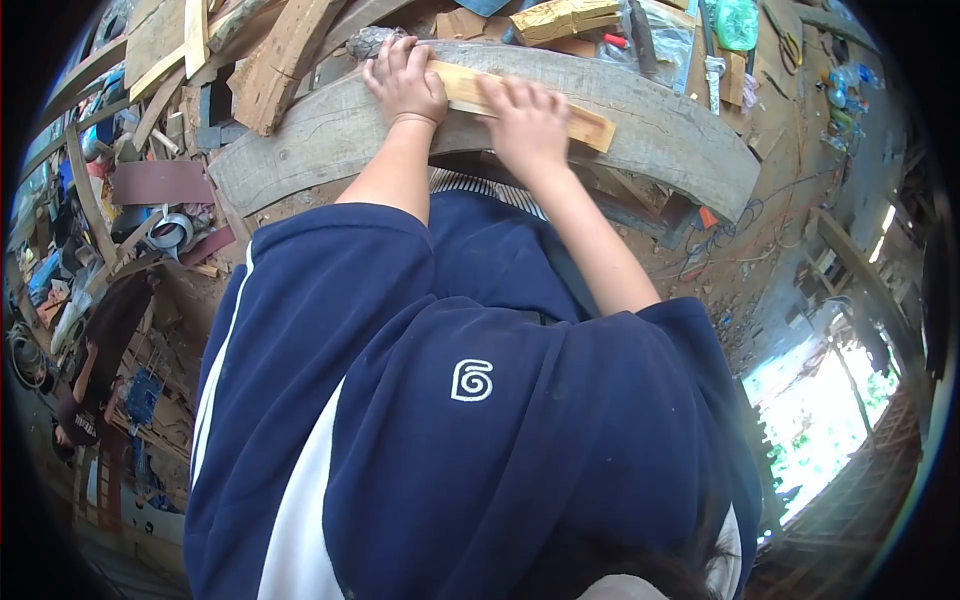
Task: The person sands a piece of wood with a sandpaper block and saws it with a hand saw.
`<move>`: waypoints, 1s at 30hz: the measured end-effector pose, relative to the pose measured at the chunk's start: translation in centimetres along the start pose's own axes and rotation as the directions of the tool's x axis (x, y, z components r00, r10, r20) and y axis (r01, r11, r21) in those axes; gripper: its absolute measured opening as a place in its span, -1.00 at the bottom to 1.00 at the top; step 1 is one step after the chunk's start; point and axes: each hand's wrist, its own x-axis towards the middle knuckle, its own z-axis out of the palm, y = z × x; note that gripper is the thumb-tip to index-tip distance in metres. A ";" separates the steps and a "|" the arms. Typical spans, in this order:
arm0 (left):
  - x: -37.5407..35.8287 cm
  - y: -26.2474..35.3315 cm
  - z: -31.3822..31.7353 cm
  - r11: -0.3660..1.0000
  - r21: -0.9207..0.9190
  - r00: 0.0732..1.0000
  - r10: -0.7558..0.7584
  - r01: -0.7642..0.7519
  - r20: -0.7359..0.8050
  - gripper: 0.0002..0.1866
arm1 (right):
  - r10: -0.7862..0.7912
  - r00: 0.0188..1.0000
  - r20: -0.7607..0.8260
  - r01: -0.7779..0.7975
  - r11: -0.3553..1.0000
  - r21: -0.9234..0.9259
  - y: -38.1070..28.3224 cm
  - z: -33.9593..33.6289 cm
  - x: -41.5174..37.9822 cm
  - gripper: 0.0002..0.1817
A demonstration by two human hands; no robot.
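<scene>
A light wooden strip (588, 128) lies across a wide grey plank (300, 152), tilted down to the right. My left hand (407, 85) rests at the strip's left end, fingers apart and pointing forward, beside a greyish lump (370, 42). Over the middle of the strip is my right hand (525, 120), slightly blurred, with its fingers spread on the wood. Neither hand is wrapped round the strip.
Wood offcuts (290, 60) are piled at the back left. A yellow block (565, 20), a green plastic bag (737, 24) and pliers (791, 52) lie beyond the plank. Tape (170, 230) sits at the left. Another person (100, 350) is at far left.
</scene>
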 end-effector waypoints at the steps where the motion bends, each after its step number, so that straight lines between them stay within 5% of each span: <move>1: -0.1 0.0 0.1 1.000 0.015 1.000 0.010 -0.010 -0.012 -0.71 | 0.026 0.999 0.039 -0.026 0.999 -0.021 1.1 -0.9 -1.0 -0.40; 6: 0.1 0.0 0.2 1.000 0.009 1.000 0.005 -0.005 -0.011 -0.70 | 0.188 0.982 0.019 -0.187 0.981 -0.049 8.4 -1.6 -6.3 -0.41; 9: -0.1 -0.1 0.0 1.000 0.019 1.000 0.005 -0.005 -0.003 -0.70 | 0.255 0.967 0.020 -0.250 0.959 -0.131 5.4 -0.9 -4.5 -0.42; 12: -0.1 0.0 0.0 1.000 0.022 1.000 -0.006 0.006 0.005 -0.70 | 0.041 0.999 0.016 -0.040 0.999 -0.017 -0.8 0.1 1.0 -0.40; 15: -0.1 -0.2 0.0 1.000 0.030 1.000 0.003 -0.003 0.005 -0.70 | -0.011 1.000 -0.007 0.012 0.991 0.131 1.2 -0.6 0.5 -0.36; 21: 0.0 -0.1 0.1 0.999 0.051 1.000 -0.007 0.007 -0.007 -0.70 | 0.117 0.993 -0.004 -0.117 0.990 -0.083 10.9 -1.5 -7.1 -0.28; 30: 0.0 -0.6 0.3 1.000 0.023 1.000 0.014 -0.014 -0.010 -0.71 | -0.051 0.999 -0.019 0.051 0.999 0.014 1.4 -0.9 0.9 -0.30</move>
